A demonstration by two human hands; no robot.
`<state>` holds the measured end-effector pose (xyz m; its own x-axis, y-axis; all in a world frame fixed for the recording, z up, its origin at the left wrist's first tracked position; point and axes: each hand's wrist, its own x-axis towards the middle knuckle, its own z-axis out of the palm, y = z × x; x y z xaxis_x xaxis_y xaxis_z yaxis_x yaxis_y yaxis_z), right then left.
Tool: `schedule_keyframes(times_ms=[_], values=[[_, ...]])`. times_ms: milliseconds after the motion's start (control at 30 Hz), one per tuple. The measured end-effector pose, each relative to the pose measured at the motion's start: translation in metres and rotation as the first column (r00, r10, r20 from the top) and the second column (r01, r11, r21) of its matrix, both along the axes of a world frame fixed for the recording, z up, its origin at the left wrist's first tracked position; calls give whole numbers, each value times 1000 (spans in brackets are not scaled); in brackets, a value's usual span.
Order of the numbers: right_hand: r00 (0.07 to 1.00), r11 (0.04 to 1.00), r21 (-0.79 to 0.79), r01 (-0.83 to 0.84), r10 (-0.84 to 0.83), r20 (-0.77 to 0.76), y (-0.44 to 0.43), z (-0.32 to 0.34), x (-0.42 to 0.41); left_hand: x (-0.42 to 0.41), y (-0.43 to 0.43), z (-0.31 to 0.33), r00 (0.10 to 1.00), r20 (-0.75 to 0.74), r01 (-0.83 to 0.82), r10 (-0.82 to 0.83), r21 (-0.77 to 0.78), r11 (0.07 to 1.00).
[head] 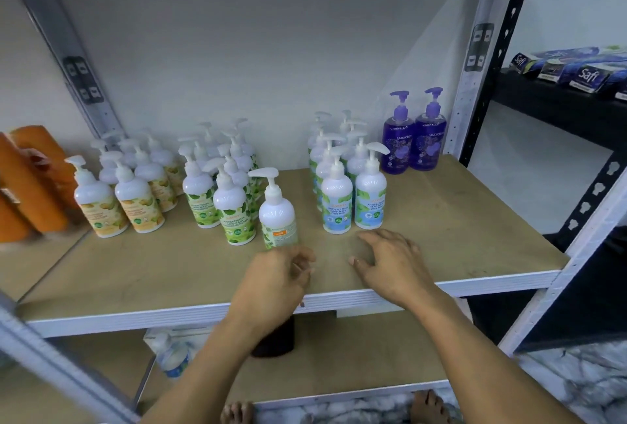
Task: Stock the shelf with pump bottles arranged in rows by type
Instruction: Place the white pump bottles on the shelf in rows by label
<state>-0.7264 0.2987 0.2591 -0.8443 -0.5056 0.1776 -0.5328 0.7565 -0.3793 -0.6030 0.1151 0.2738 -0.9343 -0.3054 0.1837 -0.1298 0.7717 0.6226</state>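
**Green row being squared up — both hands free**

One lone pump bottle (277,216) is taken as the landmark. It stands upright on the shelf (475,220), with its back label turned to the camera. Just behind it and to its left, the green-label group (217,192) is lined up. Further left of it the yellow-label group (125,192) is seen, and to its right, across a bare gap, the blue-label group (353,192). Two purple bottles (414,142) are set far to its right, at the back.

The left hand (278,277) is held just in front of the landmark bottle, close to its base but apart from it. Its fingers (302,257) are loosely curled and nothing is gripped. The right hand (390,260) is placed to the bottle's right, with its fingers (369,237) spread wide and low over the board; whether the board is touched cannot be told.

The step in hand is judged to be the placing of this bottle at the front of the green row. For the next move, the bottle would probably need to be turned so its label faces out and nudged into line — then further stock fetched. A bottle (173,355) is seen on the tier below the landmark.
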Motion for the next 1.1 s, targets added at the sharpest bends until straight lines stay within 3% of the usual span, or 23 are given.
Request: schedule_keyframes(times_ms=[167, 367, 567, 700, 833, 1000, 1100], values=[[986, 969, -205, -138, 155, 66, -39, 6, 27, 41, -66, 1, 983, -34, -184, 183, -42, 982], [967, 921, -383, -66, 154, 204, -81, 7, 34, 50, -123, -14, 947, -36, -318, 319, 34, 947], [966, 897, -439, -55, 159, 203, -97, 3, 29, 32, -124, -18, 979, -10, -201, 201, 53, 978], [972, 871, -485, -77, 175, 160, -106, -1, 31, 21, -115, -18, 993, -51, -80, 103, 336, 938], [965, 863, -482, -155, 236, 111, -121, -6, 42, 15, -111, -15, 991, -128, 28, 35, 463, 886], [942, 860, -436, -266, 328, 72, -139, -7, 48, 20, -115, -8, 985, -171, 73, 32, 574, 816], [943, 895, -322, -307, 331, 20, -142, -6, 43, 26, -125, -6, 985, -163, 51, 57, 591, 805]])
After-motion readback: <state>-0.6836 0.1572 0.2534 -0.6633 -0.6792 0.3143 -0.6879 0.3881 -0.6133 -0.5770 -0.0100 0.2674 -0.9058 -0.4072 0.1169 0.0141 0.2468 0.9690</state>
